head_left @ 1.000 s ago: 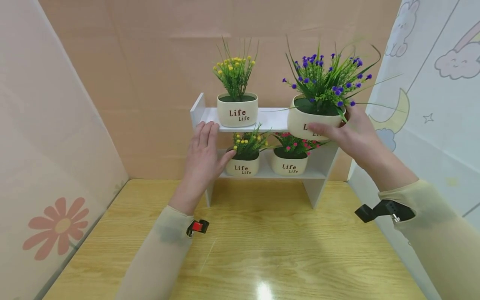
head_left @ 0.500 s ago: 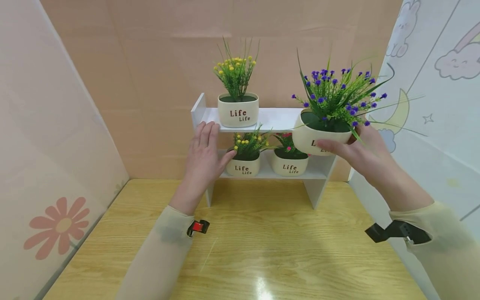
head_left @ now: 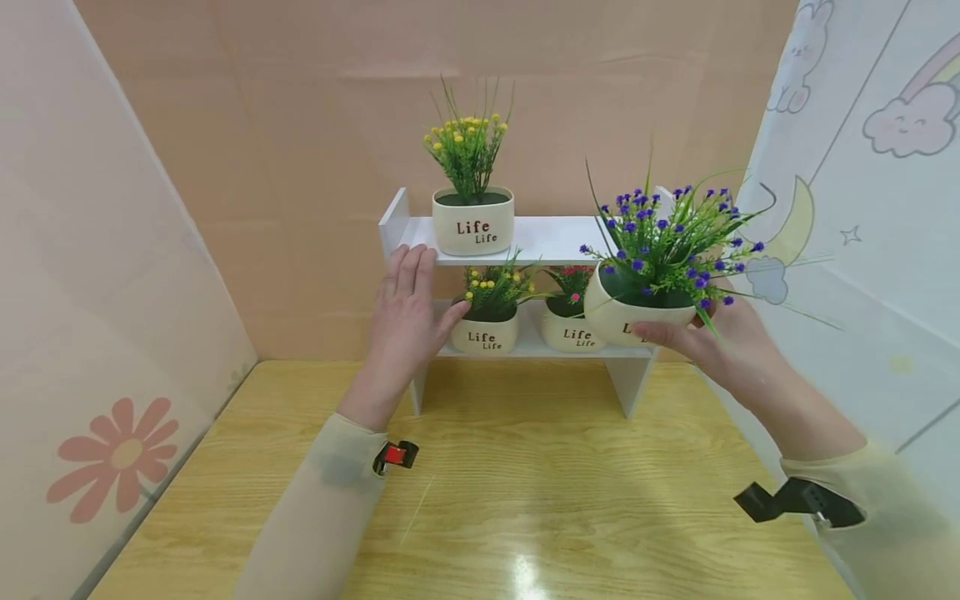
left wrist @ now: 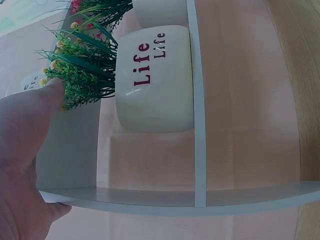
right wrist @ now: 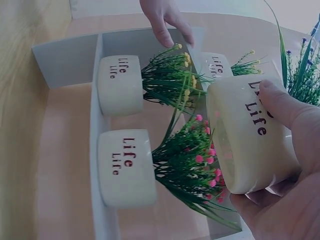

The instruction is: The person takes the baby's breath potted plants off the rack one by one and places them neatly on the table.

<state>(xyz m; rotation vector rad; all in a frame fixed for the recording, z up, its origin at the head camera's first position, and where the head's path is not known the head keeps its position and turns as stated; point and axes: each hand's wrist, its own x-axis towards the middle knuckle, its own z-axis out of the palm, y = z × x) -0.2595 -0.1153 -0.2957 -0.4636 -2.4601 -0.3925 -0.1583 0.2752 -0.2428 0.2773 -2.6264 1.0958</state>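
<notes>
My right hand [head_left: 723, 346] holds a cream oval pot [head_left: 626, 315] with purple flowers, thumb across its front. The pot is tilted, off the boards, before the right end of a white two-tier shelf [head_left: 570, 240]. In the right wrist view its lettered side [right wrist: 257, 132] shows. My left hand [head_left: 405, 321] grips the shelf's upper left corner, with the thumb near the yellow flowers below. A yellow-flowered pot [head_left: 474, 227] stands on the upper board. On the lower board stand another yellow-flowered pot [head_left: 486, 335] and a pink-flowered pot [head_left: 566, 333], partly hidden behind the held one.
The shelf stands on a wood-grain table [head_left: 517, 483] against a peach backdrop [head_left: 300, 125]. A panel with a flower print [head_left: 123, 454] is at left, a cartoon-printed panel [head_left: 900, 217] at right. Dark wrist mounts [head_left: 802, 502] sit on both sleeves.
My right hand has brought the purple-flowered pot down and slightly right, from upper-board height to just before the lower board's pink-flowered pot. The left hand has stayed at the shelf's corner.
</notes>
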